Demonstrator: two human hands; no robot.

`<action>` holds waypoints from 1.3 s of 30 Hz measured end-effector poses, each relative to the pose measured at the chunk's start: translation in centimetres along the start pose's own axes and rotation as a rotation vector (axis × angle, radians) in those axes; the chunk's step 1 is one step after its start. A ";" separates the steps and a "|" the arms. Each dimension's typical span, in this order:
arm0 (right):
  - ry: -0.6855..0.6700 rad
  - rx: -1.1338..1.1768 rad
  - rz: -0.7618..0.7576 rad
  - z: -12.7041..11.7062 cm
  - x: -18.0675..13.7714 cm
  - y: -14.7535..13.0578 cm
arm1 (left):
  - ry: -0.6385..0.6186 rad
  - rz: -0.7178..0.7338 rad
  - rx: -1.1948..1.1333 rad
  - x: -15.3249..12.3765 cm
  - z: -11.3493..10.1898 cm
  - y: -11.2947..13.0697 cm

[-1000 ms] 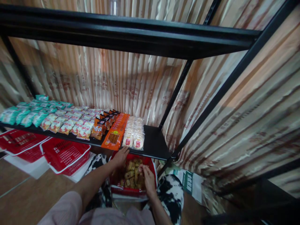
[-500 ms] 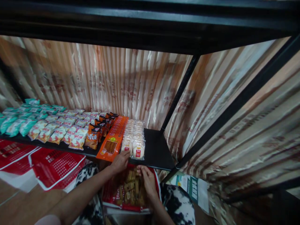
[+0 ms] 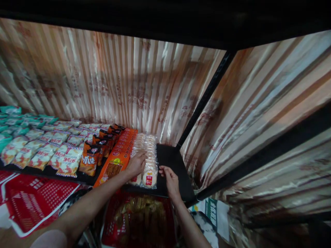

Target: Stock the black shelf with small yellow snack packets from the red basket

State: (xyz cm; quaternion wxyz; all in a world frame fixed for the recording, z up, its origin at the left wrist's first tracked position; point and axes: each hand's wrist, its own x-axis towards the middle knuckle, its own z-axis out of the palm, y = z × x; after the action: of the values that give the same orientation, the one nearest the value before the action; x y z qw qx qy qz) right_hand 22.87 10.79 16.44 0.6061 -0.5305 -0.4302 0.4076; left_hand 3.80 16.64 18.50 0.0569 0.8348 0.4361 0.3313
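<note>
Two rows of clear-wrapped, round white crackers (image 3: 149, 172) stand on a black shelf (image 3: 165, 155), the front packs bearing red labels. My left hand (image 3: 137, 164) lies over the left row, fingers loosely bent and touching the wrappers; nothing is seen lifted in it. Just right of the right row is my right hand (image 3: 170, 179), fingers apart and curved, with nothing visible in them. An orange bag (image 3: 115, 167) of brown sticks lies along the left side of the crackers. Below the shelf edge, a red basket (image 3: 107, 229) holds several brownish wrapped packs (image 3: 144, 217), dim in shadow.
Orange-black snack bags (image 3: 88, 160), white snack bags (image 3: 68, 160) and teal bags (image 3: 11, 110) fill the shelf leftward. A slanted black post (image 3: 204, 100) rises at its right end. Another red basket (image 3: 36, 203) sits lower left. Pleated, printed sheeting (image 3: 139, 75) hangs behind.
Both hands have risen from the shelf's front edge and the basket, my left further over the crackers, my right beside them. The view has shifted, the shelf goods now appearing further left.
</note>
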 end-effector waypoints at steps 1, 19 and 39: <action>0.006 0.019 -0.009 0.2 1.2 -0.1 | -0.006 -0.007 -0.002 0.7 0.1 -0.3; 0.036 -0.277 -0.168 2.8 19.5 4.2 | -0.081 -0.055 0.252 14.3 8.6 -9.1; -0.051 -0.417 -0.130 3.6 28.6 7.4 | -0.137 -0.310 0.032 19.3 10.2 -12.4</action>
State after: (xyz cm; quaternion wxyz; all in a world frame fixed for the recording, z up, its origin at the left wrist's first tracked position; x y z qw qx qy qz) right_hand 27.67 39.78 11.90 0.4974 -0.6049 -0.5537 0.2830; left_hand 9.09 41.01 15.58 0.1235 0.7789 0.5601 0.2538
